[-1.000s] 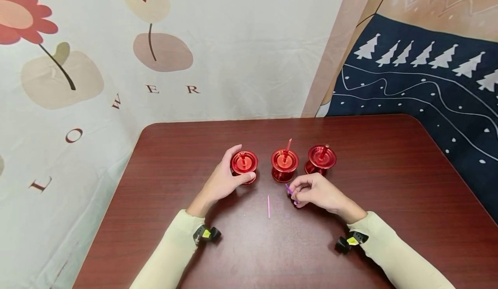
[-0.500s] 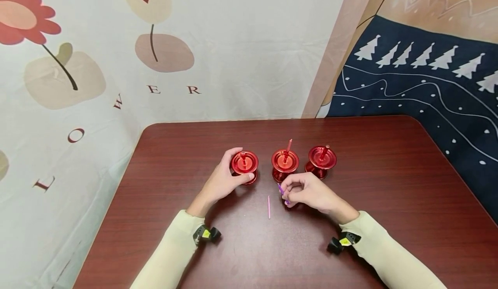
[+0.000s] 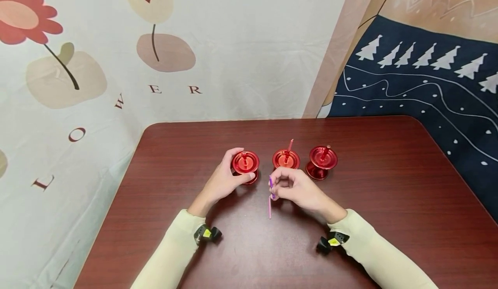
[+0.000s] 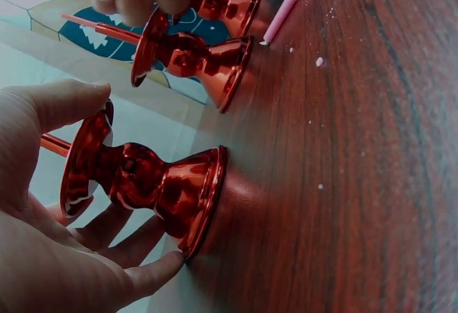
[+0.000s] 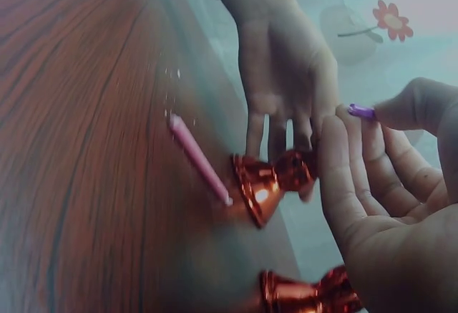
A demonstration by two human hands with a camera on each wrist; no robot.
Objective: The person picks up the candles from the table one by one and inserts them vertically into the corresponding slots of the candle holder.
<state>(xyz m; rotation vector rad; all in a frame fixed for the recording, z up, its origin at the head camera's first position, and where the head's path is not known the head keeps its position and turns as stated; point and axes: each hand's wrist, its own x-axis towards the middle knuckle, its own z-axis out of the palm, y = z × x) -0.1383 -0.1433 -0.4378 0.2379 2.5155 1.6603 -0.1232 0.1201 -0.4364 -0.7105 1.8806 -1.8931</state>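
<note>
My left hand (image 3: 221,183) grips a shiny red candle holder (image 3: 245,161), thumb at the dish rim and fingers behind it; the base stands on the table in the left wrist view. Between thumb and fingertips, my right hand (image 3: 297,189) pinches a thin purple candle (image 3: 271,181), held in front of the middle red candle holder (image 3: 285,158). From that holder's post rises a slim reddish stick (image 3: 291,144). A pink candle (image 5: 200,159) lies on the table just below the right fingertips in the head view. The middle holder's base is hidden behind my right hand there.
A third red candle holder (image 3: 324,157) stands at the right of the row, with a short post in its dish. The brown table (image 3: 186,150) meets a flower-print cloth (image 3: 241,55) behind. Small pale crumbs (image 4: 320,62) dot the tabletop near the pink candle.
My right hand has moved left with the purple candle, from below the gap between the middle and right holders to above the pink candle. My left hand stays on its holder.
</note>
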